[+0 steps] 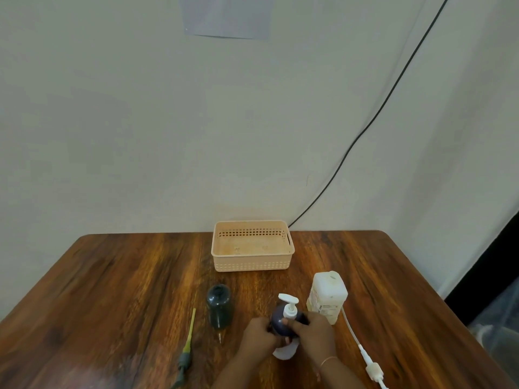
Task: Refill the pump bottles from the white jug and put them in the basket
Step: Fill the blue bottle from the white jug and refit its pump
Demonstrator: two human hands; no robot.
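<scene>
A dark purple pump bottle (280, 322) with a white pump head (289, 304) stands near the table's front edge. My left hand (259, 339) grips its body from the left. My right hand (316, 334) holds it near the pump collar on the right. A dark green bottle (219, 306) stands open-topped to the left, its pump (186, 346) with a yellow-green tube lying on the table beside it. The white jug (327, 296) stands uncapped just right of my hands. The peach basket (252, 245) sits at the table's back edge and holds nothing.
A white pump with a long tube (365, 357) lies on the wooden table (126, 276) to the right of the jug. A black cable (365, 130) runs down the wall behind the basket. The table's right edge drops off near a dark gap.
</scene>
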